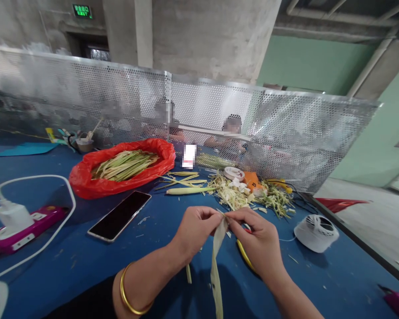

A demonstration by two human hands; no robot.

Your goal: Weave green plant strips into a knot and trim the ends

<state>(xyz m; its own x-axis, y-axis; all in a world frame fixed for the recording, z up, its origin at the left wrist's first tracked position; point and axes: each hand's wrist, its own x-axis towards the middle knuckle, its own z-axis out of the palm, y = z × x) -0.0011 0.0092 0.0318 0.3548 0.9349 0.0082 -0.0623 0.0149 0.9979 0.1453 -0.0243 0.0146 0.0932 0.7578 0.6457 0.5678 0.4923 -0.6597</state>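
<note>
Both my hands meet over the middle of the blue table, pinching the top of a pale, long dried leaf strip [216, 270]. My left hand [196, 228], with a gold bangle on its wrist, grips it between thumb and fingertips. From the other side my right hand [257, 237] pinches the same end. The strip hangs down toward the table's near edge. Under my right hand lies a yellow-handled tool [246, 256], mostly hidden. A short piece of stalk [189, 274] rests below my left hand.
A red plastic bag [83, 181] of leaf strips, a phone [119, 216], a purple power strip [23, 237] and a white thread spool [315, 233] surround my hands. Leaf scraps [229, 195] lie ahead, before a perforated metal screen [126, 97]. People sit behind it.
</note>
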